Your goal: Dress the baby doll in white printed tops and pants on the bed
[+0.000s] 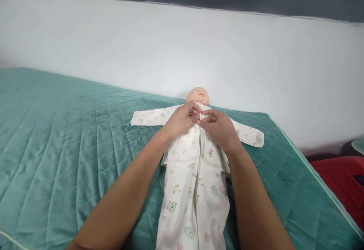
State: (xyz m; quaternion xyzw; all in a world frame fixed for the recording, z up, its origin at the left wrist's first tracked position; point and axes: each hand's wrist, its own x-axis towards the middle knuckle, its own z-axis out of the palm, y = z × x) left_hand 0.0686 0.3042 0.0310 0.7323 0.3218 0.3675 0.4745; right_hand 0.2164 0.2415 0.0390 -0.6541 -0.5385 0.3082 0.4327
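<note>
A baby doll (197, 95) lies on its back, dressed in a white printed jacket (182, 149) and matching trousers (184, 212). Both sleeves stretch out to the sides. At the upper chest, my left hand (185, 118) pinches the front edge of the jacket. My right hand (218, 126) faces it from the other side, thumb and finger closed on the opposite edge near the same spot. Below the hands the jacket's front edges run down the middle, with a slight gap. Whatever fastener lies between the fingertips is too small to make out.
A green quilted cover (85, 140) lies under the doll. Behind the doll's head rises a white wall (142, 49) with a dark band along its top. A red object (338, 181) stands beyond the cover's right edge.
</note>
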